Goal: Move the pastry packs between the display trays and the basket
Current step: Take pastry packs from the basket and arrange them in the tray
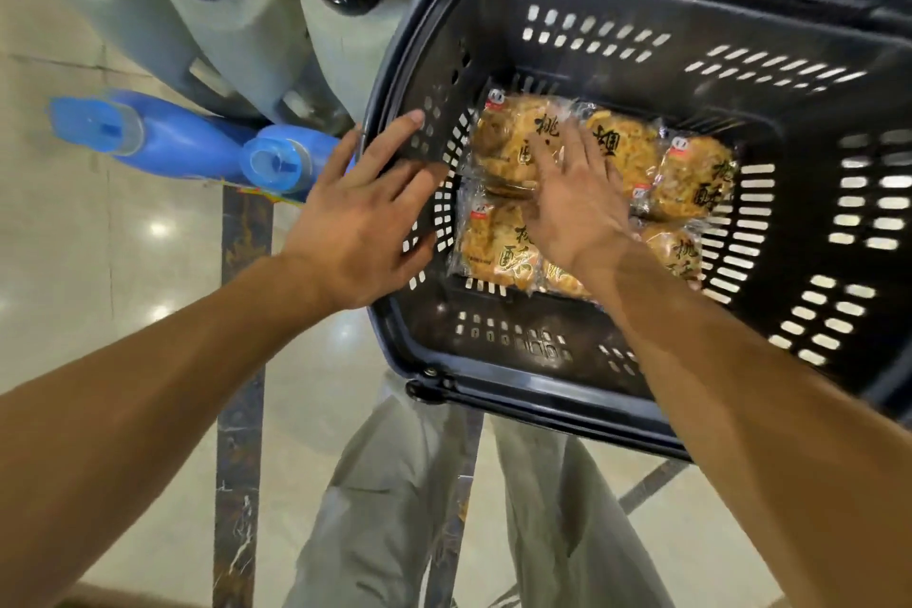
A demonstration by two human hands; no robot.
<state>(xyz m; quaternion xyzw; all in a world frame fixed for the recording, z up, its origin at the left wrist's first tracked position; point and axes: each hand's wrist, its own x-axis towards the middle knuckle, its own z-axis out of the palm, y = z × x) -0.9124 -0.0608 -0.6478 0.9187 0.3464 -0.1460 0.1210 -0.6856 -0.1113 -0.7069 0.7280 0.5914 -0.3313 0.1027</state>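
With your spread left hand (365, 212) steadying the left wall of the black slotted plastic basket (641, 390), lower your flat, empty right hand (575, 193) onto the clear-wrapped golden pastry packs (691, 183) (lying on its floor) and pinch one.

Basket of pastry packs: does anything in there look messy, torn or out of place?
Nothing looks torn or spilled. The pastry packs lie flat on the floor of the black basket, some overlapping and slightly askew. The right hand hovers open above them; the left hand rests on the rim.
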